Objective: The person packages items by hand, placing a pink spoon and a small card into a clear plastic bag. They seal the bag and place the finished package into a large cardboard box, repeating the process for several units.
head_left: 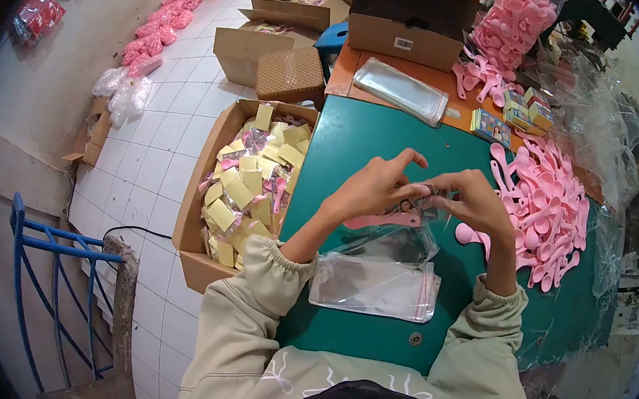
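My left hand point(377, 184) and my right hand point(476, 204) meet over the green table. Between them is a clear plastic bag point(418, 237), its top edge pinched in the fingers of both. A pink spoon point(383, 221) and a small printed card point(410, 207) show at the bag, partly hidden by my left hand. My left index finger is raised and bent. Just below, nearer my body, lies a stack of clear plastic bags point(372, 289). To the right of my right hand spreads a heap of pink spoons point(540, 211).
On my left stands a cardboard box point(200, 265) full of packed bags with yellowish cards. Card stacks point(490, 127), more clear bags point(401, 91) and an open brown box point(406, 41) sit at the table's far end. A blue metal frame point(69, 251) is at lower left.
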`<state>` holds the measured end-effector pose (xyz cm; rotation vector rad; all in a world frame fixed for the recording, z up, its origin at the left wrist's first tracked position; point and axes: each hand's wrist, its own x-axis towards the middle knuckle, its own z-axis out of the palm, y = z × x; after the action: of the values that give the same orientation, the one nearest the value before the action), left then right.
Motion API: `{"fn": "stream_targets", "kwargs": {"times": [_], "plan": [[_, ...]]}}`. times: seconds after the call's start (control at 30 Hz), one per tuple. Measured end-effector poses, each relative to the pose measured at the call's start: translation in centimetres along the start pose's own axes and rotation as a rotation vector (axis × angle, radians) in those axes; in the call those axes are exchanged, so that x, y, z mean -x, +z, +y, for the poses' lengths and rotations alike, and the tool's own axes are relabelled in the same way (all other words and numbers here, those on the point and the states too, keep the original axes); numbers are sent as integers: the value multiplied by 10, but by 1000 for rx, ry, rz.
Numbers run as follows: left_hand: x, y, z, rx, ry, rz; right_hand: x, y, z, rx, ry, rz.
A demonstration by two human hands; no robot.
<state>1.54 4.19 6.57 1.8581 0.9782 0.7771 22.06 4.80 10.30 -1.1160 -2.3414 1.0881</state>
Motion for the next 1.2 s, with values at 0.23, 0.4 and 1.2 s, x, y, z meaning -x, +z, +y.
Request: {"fn": "stream_targets", "kwargs": {"times": [0.23,0.4,1.2], "plan": [[18,-32,-8,-31,-148,-98,1,3,12,-240,89,175],[34,-43,-26,294,-45,-27,0,-4,10,-361,206,110],[49,16,-57,893,-429,-26,-18,38,12,88,-163,100]]}}
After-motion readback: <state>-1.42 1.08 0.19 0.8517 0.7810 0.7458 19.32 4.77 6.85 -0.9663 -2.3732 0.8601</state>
